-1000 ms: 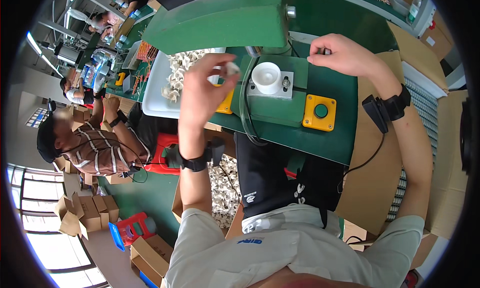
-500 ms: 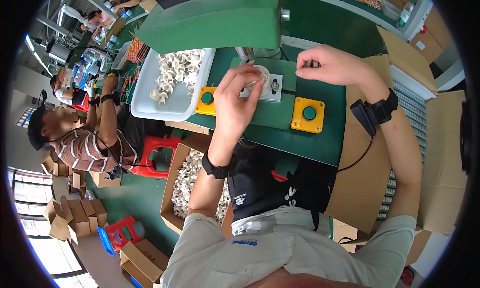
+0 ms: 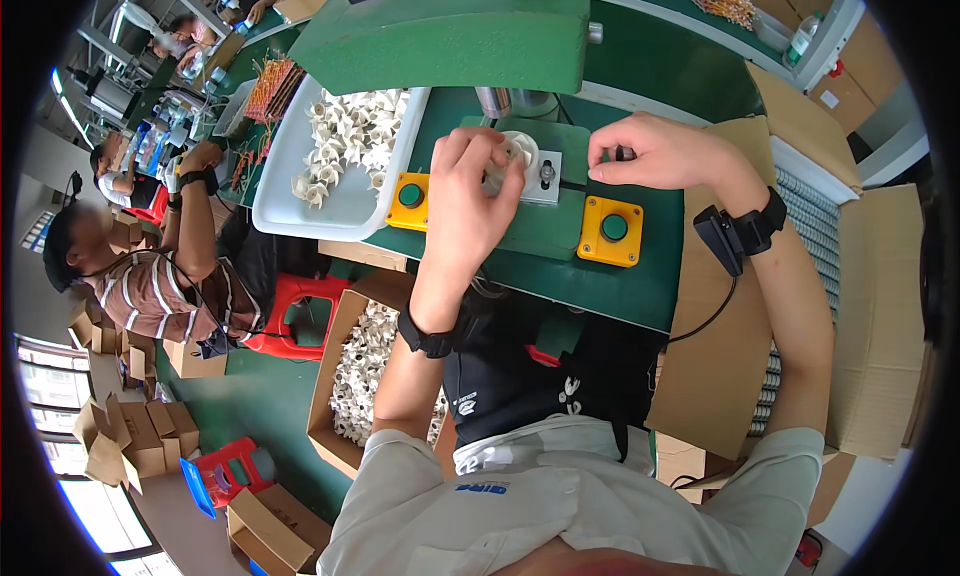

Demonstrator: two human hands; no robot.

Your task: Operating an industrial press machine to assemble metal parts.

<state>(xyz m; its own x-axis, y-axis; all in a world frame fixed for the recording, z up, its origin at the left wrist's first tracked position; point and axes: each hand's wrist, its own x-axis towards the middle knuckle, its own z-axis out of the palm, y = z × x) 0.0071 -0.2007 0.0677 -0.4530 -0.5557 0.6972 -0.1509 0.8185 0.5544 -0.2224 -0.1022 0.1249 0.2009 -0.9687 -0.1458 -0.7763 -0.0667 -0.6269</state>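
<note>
My left hand rests its fingers on a white round plastic part that sits on the grey fixture plate of a green press machine. My right hand is to the right of the fixture, and its fingertips pinch a small dark metal piece. Two yellow boxes with green push buttons flank the fixture on the green bench.
A white tray of white plastic parts stands left of the press. A cardboard box of similar parts sits on the floor beneath my left arm. Cardboard sheets lie at right. Another person in a striped shirt sits at left, near red stools.
My left hand has come down from the tray side onto the fixture with the white part. My right hand has stayed beside the fixture. The view has shifted closer.
</note>
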